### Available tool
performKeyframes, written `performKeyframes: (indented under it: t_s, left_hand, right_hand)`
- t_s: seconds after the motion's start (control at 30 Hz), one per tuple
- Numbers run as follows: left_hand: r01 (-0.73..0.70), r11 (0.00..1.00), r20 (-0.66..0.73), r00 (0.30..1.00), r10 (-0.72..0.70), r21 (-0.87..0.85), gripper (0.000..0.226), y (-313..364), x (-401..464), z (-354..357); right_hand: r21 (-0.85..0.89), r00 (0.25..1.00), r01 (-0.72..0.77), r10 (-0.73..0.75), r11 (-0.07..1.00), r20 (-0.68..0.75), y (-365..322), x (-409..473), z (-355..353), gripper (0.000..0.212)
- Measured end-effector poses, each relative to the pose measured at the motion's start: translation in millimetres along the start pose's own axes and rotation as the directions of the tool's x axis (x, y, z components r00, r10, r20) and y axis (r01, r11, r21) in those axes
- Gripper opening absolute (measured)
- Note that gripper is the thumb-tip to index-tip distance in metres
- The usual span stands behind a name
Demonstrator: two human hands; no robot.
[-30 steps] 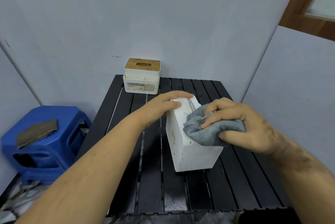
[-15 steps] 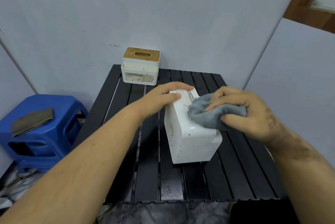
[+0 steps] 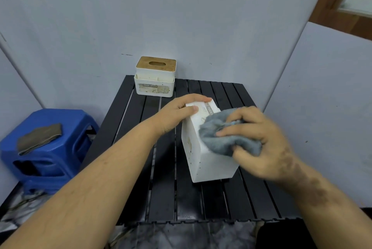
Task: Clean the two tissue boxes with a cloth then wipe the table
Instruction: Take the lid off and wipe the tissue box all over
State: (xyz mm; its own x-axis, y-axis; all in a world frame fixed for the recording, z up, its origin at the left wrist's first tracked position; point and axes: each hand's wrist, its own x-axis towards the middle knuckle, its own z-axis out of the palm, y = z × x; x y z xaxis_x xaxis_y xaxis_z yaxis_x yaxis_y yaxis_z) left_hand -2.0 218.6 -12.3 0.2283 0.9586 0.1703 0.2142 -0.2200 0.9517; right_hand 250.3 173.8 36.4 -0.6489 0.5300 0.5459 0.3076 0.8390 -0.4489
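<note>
Box (image 3: 203, 156) lies between both hands, long axis running away from them. Left hand (image 3: 177, 112) grips its far end; right hand (image 3: 259, 140) presses a bunched cloth (image 3: 219, 138) on top.

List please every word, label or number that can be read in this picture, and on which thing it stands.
"TISSUE HOLDER": grey label on the white tissue box with wooden lid at the table's far edge.
"TISSUE...": label strip on the white tissue box lying on its side; the rest is hidden or blurred.
No other text is readable.

Speckled white tissue box (image 3: 203, 160), grey cloth (image 3: 225, 138), black slatted table (image 3: 167, 188), blue stool (image 3: 50, 160)
</note>
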Motion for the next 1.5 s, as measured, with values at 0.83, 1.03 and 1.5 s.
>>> performKeyframes:
  t_s: [0.83,1.03,1.5]
  left_hand:
    - [-0.019,0.999,0.018,1.0,0.018,0.031,0.041,5.9,-4.8,4.6]
    - [-0.042,0.997,0.013,0.999,0.041,0.06,0.04,8.6,-7.4,3.8]
    - [0.151,0.953,-0.171,0.979,-0.108,0.264,0.043,35.7,-40.8,12.6]
  right_hand:
    - [0.147,0.994,-0.106,0.104,0.984,0.022,1.7,15.6,-5.9,0.039]
    - [0.126,0.988,0.063,-0.079,0.99,0.131,-8.7,8.0,4.2,0.037]
    - [0.389,0.973,-0.217,0.232,0.895,0.009,66.0,-49.1,-24.0,0.033]
